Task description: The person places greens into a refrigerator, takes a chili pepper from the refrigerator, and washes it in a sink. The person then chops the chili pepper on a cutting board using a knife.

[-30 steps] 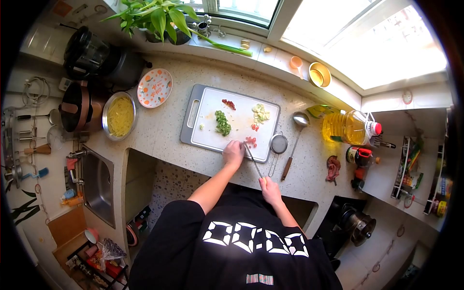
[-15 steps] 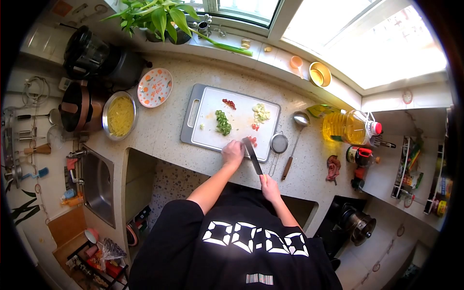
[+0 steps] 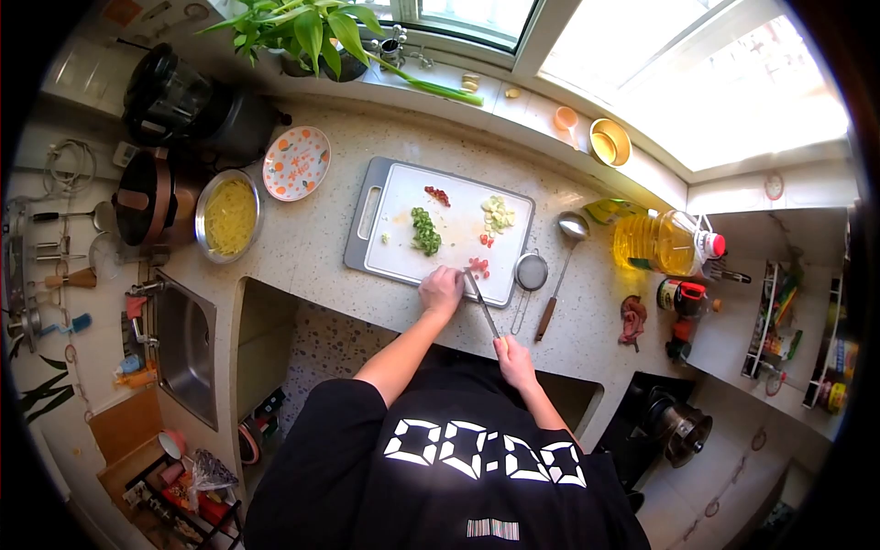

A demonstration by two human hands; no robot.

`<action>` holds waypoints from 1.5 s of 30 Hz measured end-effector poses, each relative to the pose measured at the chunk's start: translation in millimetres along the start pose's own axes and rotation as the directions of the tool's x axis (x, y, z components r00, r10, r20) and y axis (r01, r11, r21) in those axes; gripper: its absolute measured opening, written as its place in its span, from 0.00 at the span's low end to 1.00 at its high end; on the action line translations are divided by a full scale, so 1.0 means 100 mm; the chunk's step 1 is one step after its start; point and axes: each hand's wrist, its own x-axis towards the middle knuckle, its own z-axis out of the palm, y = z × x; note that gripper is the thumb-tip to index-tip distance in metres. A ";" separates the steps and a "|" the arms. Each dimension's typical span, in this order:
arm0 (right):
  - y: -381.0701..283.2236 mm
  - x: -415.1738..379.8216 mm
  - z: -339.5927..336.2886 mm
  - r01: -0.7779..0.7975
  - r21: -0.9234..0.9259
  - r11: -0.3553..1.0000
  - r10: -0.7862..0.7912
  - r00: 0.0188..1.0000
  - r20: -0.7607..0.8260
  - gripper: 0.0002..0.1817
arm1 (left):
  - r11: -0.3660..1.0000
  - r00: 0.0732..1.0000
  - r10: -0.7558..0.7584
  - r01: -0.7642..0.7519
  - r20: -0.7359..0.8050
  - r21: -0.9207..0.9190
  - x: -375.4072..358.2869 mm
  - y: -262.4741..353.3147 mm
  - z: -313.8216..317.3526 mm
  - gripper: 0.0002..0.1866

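A white cutting board with a grey rim (image 3: pixel 403 265) lies on the counter. My right hand (image 3: pixel 515 359) is wrapped round the handle of a knife (image 3: pixel 482 306), whose tip reaches the board's lower edge. Close beside the tip, my left hand (image 3: pixel 442 291) rests on the board with its fingers curled together; what they press on is too small to name. Chopped red pieces (image 3: pixel 478 267) lie just beyond the blade. Farther up the board are chopped green pieces (image 3: pixel 424 231), dark red pieces (image 3: pixel 437 195) and pale slices (image 3: pixel 497 214).
Right of the board lie a small strainer (image 3: pixel 531 272), a ladle (image 3: pixel 559 283) and an oil bottle (image 3: pixel 660 242). To the left stand a bowl of yellow shreds (image 3: pixel 229 218), a patterned plate (image 3: pixel 296 164) and a dark cooker (image 3: pixel 143 199). A sink (image 3: pixel 188 353) is at far left.
The knife blade has turned so that it looks thinner, and its tip has shifted slightly. My left hand stays in nearly the same place on the board.
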 end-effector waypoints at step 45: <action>0.04 0.12 0.18 -0.061 -0.083 0.995 0.060 0.998 -0.015 0.26 | 0.953 0.986 -0.151 0.163 0.067 -0.254 0.50 0.28 -0.57 0.21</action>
